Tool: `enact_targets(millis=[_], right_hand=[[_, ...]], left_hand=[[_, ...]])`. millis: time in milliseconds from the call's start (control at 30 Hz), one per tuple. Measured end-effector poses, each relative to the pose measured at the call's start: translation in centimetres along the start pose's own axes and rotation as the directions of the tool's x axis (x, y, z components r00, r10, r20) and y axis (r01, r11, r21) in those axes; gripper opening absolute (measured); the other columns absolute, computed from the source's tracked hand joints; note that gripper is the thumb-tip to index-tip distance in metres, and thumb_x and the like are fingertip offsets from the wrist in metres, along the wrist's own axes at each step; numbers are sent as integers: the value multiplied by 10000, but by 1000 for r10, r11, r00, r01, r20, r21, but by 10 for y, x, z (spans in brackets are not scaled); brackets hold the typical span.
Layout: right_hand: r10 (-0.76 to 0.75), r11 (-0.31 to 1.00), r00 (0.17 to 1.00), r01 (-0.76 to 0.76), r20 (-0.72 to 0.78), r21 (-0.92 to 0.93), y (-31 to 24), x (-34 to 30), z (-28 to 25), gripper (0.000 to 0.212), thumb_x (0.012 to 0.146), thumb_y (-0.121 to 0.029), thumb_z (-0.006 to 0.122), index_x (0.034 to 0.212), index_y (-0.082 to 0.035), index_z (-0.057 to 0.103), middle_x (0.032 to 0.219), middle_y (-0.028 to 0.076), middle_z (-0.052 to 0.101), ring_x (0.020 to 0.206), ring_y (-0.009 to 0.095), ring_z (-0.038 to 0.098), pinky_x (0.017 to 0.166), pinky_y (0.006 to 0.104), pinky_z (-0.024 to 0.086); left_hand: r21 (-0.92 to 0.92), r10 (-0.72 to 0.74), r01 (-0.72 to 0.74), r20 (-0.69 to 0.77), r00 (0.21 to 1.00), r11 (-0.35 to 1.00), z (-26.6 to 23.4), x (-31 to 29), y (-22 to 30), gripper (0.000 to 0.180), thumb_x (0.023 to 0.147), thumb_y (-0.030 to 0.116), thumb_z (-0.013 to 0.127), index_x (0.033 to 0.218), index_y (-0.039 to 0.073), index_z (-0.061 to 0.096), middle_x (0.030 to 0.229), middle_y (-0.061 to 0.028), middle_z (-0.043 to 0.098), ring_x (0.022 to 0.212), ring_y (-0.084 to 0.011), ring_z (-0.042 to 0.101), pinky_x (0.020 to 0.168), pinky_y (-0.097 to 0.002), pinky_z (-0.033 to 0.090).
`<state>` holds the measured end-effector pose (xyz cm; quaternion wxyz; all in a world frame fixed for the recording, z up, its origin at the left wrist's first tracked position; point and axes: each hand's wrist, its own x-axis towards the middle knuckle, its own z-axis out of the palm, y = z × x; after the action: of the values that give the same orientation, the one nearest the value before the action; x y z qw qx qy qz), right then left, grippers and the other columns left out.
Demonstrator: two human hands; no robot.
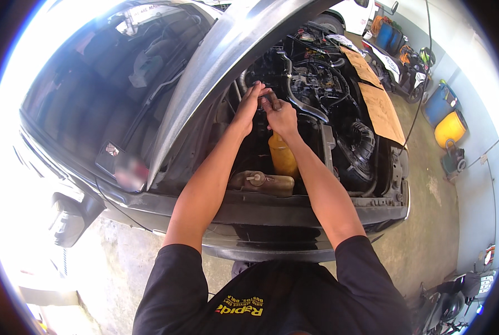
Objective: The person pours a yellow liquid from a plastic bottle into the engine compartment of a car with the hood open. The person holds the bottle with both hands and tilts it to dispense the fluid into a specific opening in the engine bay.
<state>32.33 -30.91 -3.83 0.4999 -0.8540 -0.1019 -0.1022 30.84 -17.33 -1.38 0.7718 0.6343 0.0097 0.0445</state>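
Note:
Over the open engine bay, my two hands meet close together. My left hand [249, 108] is closed, its fingers bent toward the right hand around something dark that I cannot make out. My right hand [282, 117] is closed too, thumb and fingers pressed together at the same spot. What they grip is mostly hidden by the fingers. Just below my right hand, partly behind the forearm, a yellow bottle-shaped container [283, 156] stands in the bay. Nearer me sits a translucent, stained fluid reservoir [269, 183] with a cap. The dark engine [316, 84] lies beyond my hands.
The raised hood [205, 78] slants up at the left, beside the windshield [110, 67]. Brown cardboard [380, 111] covers the car's front edge. A ribbed black air duct [361, 142] lies right of my forearm. Blue [440, 103] and yellow drums [449, 129] stand by the wall.

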Motion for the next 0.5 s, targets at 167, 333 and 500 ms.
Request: enact_targets(millis=[167,333,500], right_hand=[[56,996,998,-59,38,66,-17,-8,-3,559,1059,-550,751,1021,8,773,805,105,758,609,235,777,654,385,607],[171,963,982,-185,85,198,-8,-9,-13,502,1053,-487,781,1031,15,774,797,82,734,591,196,754,579,365,605],[213,939,975,-221,59,264,3,-4,-1,479,1048,-468,793,1032,11,786,780,79,731,584,178,732,571,363,595]], left_hand=[[-29,24,-24,4,1000,999,-4,2,-6,782,1142,670,513,1606,40,527,1511,-113,708,1546,-252,479,1375,-519,140],[-9,-16,16,2,1000,1000,4,2,-6,783,1139,655,523,1593,17,524,1499,-129,711,1449,-248,540,1305,-467,283],[203,-166,177,-72,984,963,-24,27,-47,526,1080,417,600,1355,-14,724,1363,-169,780,1159,-262,695,1067,-427,508]])
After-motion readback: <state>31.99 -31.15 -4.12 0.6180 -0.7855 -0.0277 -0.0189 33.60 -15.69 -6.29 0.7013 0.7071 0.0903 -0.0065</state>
